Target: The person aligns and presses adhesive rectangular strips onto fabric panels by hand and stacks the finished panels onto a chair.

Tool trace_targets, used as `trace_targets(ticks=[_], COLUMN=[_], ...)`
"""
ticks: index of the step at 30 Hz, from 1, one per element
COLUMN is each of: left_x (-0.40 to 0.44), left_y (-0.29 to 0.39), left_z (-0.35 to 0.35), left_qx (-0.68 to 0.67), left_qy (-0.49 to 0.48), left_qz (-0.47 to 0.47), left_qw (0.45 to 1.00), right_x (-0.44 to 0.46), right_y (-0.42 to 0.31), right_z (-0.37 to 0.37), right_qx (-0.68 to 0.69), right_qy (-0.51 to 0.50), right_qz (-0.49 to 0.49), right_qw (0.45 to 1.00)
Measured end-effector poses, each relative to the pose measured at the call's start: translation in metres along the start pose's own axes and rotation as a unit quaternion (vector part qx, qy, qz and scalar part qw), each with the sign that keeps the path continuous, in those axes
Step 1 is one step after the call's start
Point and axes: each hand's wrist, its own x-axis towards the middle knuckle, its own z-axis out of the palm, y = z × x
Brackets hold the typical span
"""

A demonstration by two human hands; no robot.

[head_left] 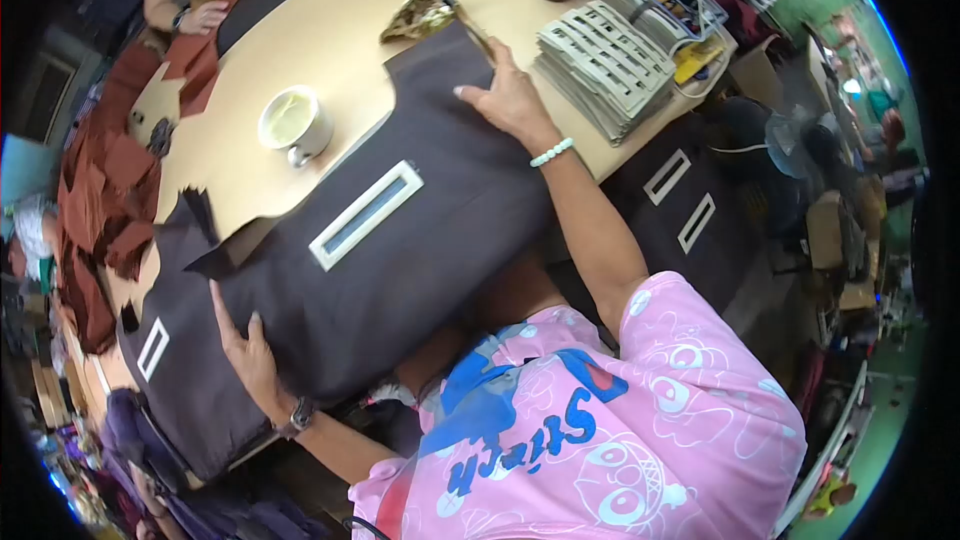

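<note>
Head: dk cloth (430, 230) under L grip (250, 355), R grip (515, 103) at edge.

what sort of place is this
Probably a garment or sewing workshop: a dark fabric panel carries a pale rectangular frame piece, a stack of pale slotted pieces stands nearby, and rust-brown cloth lies heaped opposite.

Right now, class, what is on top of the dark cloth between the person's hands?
A pale rectangular frame shows on the dark cloth, between the left hand and the right hand. Whatever lies beneath the cloth is covered.
</note>
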Motion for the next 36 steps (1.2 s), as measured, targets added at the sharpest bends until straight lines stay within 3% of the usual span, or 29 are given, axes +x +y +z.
trace_targets(ticks=[2,5,6,7,8,11,14,15,16,17,18,19,22,25,27,28,31,32,36], left_x=[0.003,0.000,0.000,0.000,-0.002,0.011,0.004,-0.005,-0.013,-0.022,-0.035,-0.048,-0.103,-0.169,-0.202,-0.223,-0.248,-0.257,-0.286], left_y=[0.007,0.039,0.035,0.045,0.053,0.048,0.082,0.097,0.107,0.117,0.138,0.149,0.155,0.162,0.173,0.167,0.171,0.162,0.128], left_z=[-0.003,-0.005,-0.008,0.000,0.005,0.020,0.070,0.090,0.111,0.132,0.154,0.179,0.257,0.304,0.317,0.327,0.340,0.349,0.368], left_qx=[-0.019,-0.045,0.011,-0.124,-0.183,-0.165,-0.061,-0.124,-0.141,-0.159,-0.175,-0.165,-0.158,-0.222,-0.217,-0.273,-0.210,-0.206,-0.134], left_qy=[-0.074,-0.043,-0.022,0.045,0.049,-0.009,-0.139,-0.196,-0.262,-0.325,-0.407,-0.461,-0.570,-0.672,-0.731,-0.719,-0.758,-0.741,-0.714], left_qz=[-0.013,-0.034,0.045,-0.066,-0.088,-0.073,0.077,0.034,0.026,0.016,-0.009,0.033,0.172,0.115,0.078,0.087,0.060,0.126,0.194], left_qw=[0.997,0.997,0.999,0.989,0.978,0.984,0.985,0.972,0.954,0.932,0.896,0.871,0.788,0.697,0.642,0.633,0.615,0.627,0.660], right_x=[0.002,-0.012,-0.016,-0.023,-0.030,-0.066,-0.118,-0.141,-0.164,-0.190,-0.220,-0.250,-0.334,-0.375,-0.394,-0.386,-0.333,-0.316,-0.261], right_y=[0.007,-0.018,-0.008,0.001,0.009,0.036,0.093,0.117,0.128,0.138,0.160,0.187,0.227,0.242,0.279,0.292,0.298,0.307,0.361], right_z=[-0.002,-0.040,-0.045,-0.058,-0.071,-0.121,-0.173,-0.195,-0.221,-0.248,-0.273,-0.300,-0.392,-0.473,-0.520,-0.532,-0.525,-0.516,-0.478], right_qx=[0.002,0.035,0.038,0.040,0.041,0.049,-0.021,-0.072,-0.080,-0.087,-0.140,-0.191,-0.272,-0.321,-0.381,-0.398,-0.428,-0.431,-0.452], right_qy=[0.019,-0.027,0.041,0.072,0.103,0.115,0.177,0.210,0.217,0.221,0.237,0.250,0.157,0.124,0.126,0.127,0.128,0.127,0.131], right_qz=[-0.042,0.073,0.019,0.000,-0.019,0.019,0.048,0.034,0.106,0.177,0.180,0.183,0.335,0.440,0.388,0.386,0.403,0.394,0.326], right_qw=[0.999,0.996,0.998,0.997,0.994,0.992,0.983,0.974,0.967,0.955,0.944,0.931,0.888,0.829,0.830,0.822,0.799,0.802,0.820])
